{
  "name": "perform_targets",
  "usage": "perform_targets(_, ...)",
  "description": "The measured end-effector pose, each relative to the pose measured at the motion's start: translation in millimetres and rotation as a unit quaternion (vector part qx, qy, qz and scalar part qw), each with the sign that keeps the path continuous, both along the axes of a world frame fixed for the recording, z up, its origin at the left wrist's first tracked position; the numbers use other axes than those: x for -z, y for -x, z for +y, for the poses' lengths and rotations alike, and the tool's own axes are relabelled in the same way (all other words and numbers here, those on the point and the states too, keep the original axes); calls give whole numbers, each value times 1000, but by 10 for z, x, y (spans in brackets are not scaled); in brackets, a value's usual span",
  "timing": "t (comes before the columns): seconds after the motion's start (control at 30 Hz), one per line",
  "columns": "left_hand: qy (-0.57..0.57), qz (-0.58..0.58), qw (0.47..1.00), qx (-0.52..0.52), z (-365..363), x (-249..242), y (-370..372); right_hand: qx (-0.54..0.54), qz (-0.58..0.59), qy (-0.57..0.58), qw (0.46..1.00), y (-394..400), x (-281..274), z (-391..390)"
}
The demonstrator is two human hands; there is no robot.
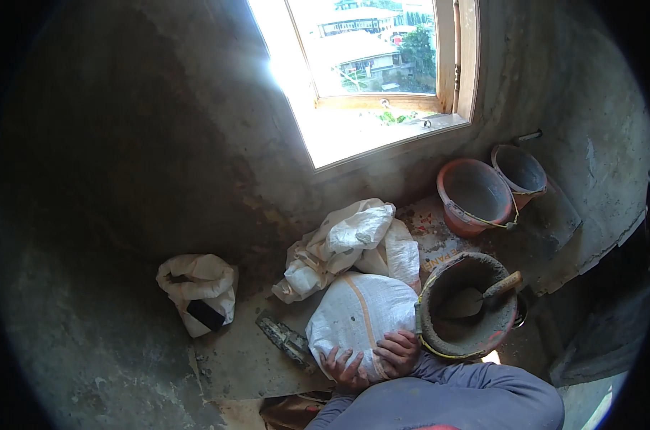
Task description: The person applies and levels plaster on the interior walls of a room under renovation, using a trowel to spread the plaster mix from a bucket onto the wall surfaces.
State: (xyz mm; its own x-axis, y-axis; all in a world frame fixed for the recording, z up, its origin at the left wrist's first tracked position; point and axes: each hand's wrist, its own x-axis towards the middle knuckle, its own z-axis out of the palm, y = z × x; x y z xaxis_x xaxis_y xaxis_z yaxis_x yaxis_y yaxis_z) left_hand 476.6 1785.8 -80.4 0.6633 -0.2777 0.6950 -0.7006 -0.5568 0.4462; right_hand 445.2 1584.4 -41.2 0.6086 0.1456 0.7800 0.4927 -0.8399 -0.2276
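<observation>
A full white woven sack with an orange stripe lies in front of my body. My left hand rests on its lower left side with the fingers spread. Close beside it, my right hand presses on the sack's lower right side, fingers bent over the surface and slightly apart. Right of the sack stands a bucket caked with mortar, and a trowel with a wooden handle leans inside it. Crumpled white sacks lie just behind the full one.
Two more buckets stand at the back right below the open window. At the left, a small white sack has a dark flat object on it. A mortar-crusted block lies left of the full sack.
</observation>
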Motion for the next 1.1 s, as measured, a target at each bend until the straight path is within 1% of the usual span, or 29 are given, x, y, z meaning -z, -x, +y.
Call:
perform_targets(0.23, -8, 0, 1000, -1, 6, -29, 8, 17, 22, 8, 1000, 47, -51, 28)
perform_targets(0.33, 8, 4, 1000, 1, -4, -18, 16, 21, 25, 14, 999, 56, -26, 21)
perform_targets(0.53, 7, 9, 1000, 6, 27, 50, 18, 22, 26, 19, 999, 59, -18, 29)
perform_targets(0.63, -1, 9, 1000, 8, 36, -7, 15, 30, 17, 11, 999, 49, -2, 46)
perform_targets(0.73, 9, -4, 1000, 8, 29, 41, 4, 25, 30, 19, 999, 53, -11, 38)
perform_targets(1.1, -8, -24, 1000, 12, 75, 130, -36, 17, -8, 28, 999, 22, 101, 7)
